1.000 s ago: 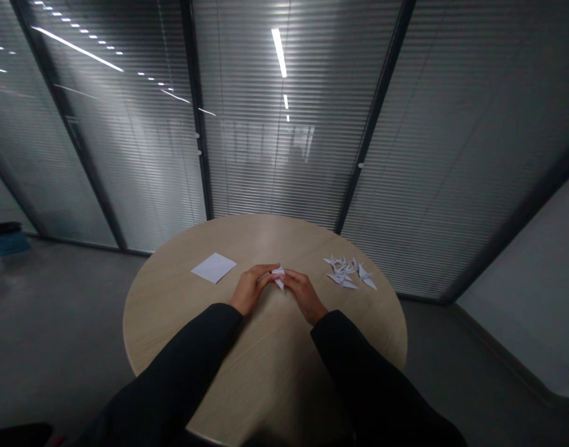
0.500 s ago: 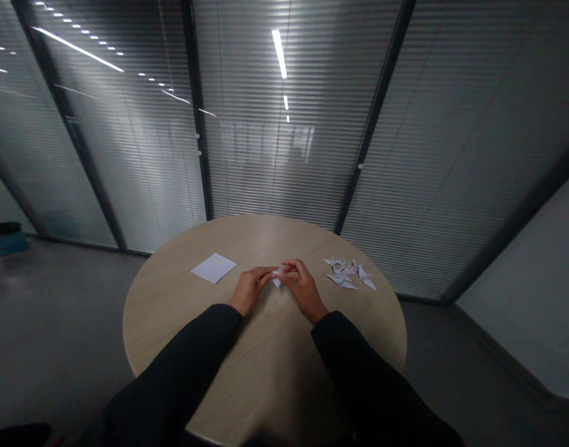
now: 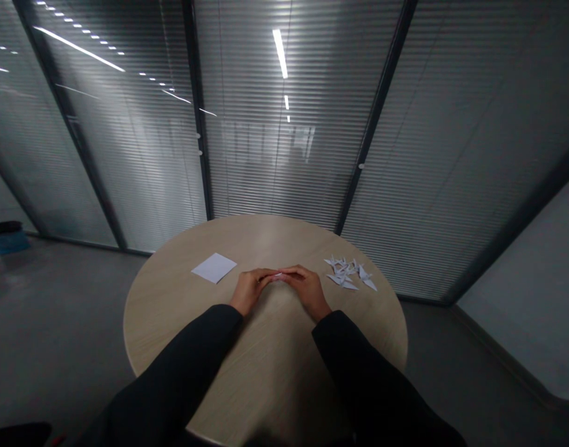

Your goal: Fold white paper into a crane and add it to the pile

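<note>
Table (image 3: 270, 347): paper (image 3: 278, 274), mostly hidden, pinched between left hand (image 3: 250, 288) and right hand (image 3: 308, 290), best pressed evenly with edges aligned.

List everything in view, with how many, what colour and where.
Round table: one, pale wood, centre
Flat paper: one visible sheet, white, left on the table
Folded paper pieces: several, overlapping, white, right on the table
Small paper: one, white, mid-table, mostly hidden
Blinds: several panels, grey, behind the table
Frame posts: several, dark, between panels
Bin-like container: one, blue with black top, far left
Floor: one, grey, around the table
Wall: one, pale grey, right
Sleeves: two, dark, lower foreground
Left hand: one, bare, fingers on the small paper
Right hand: one, bare, fingers meeting the left's
</note>
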The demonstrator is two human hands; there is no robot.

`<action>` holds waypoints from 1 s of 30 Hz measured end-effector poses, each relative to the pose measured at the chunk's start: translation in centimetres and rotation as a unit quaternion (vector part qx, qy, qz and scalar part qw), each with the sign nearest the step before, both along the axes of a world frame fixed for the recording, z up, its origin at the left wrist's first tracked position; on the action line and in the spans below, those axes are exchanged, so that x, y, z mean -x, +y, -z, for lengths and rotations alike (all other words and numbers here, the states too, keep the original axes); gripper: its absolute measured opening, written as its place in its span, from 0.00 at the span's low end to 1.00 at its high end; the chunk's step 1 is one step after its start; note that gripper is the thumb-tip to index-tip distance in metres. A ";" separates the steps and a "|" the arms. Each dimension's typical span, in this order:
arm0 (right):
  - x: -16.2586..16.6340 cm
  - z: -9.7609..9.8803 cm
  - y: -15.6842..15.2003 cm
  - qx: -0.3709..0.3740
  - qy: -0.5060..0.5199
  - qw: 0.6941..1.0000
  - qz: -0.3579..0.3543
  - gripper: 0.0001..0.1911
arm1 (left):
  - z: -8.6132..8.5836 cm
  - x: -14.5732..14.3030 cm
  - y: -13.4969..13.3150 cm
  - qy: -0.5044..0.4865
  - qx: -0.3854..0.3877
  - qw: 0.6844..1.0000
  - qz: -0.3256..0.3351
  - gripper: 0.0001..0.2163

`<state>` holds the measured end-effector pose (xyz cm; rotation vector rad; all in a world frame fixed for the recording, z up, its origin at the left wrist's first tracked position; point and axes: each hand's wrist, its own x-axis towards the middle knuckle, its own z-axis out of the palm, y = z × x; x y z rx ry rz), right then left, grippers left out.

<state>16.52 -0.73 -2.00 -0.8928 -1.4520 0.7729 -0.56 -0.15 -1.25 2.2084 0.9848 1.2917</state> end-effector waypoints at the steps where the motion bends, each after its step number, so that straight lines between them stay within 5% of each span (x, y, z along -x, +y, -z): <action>1: 0.0 -0.1 0.0 0.009 0.006 1.000 -0.001 0.14 | -0.1 0.0 -0.1 0.000 -0.001 1.000 0.003 0.12; 8: 0.2 -0.6 -0.4 0.056 0.026 0.998 -0.012 0.19 | 0.0 -0.1 -0.1 -0.029 0.020 0.999 -0.012 0.11; 14: 0.0 -0.5 -0.4 0.029 -0.046 0.998 0.014 0.13 | -0.3 -0.3 -0.3 -0.083 0.096 0.992 0.013 0.20; 23: 0.3 -0.4 -0.3 0.029 0.010 0.999 0.045 0.13 | 0.7 -1.2 0.3 -0.127 0.210 0.969 0.037 0.18; 30: 0.1 -0.4 -0.3 0.058 0.012 0.998 0.017 0.14 | 0.8 -0.7 0.4 -0.084 0.170 0.982 0.022 0.19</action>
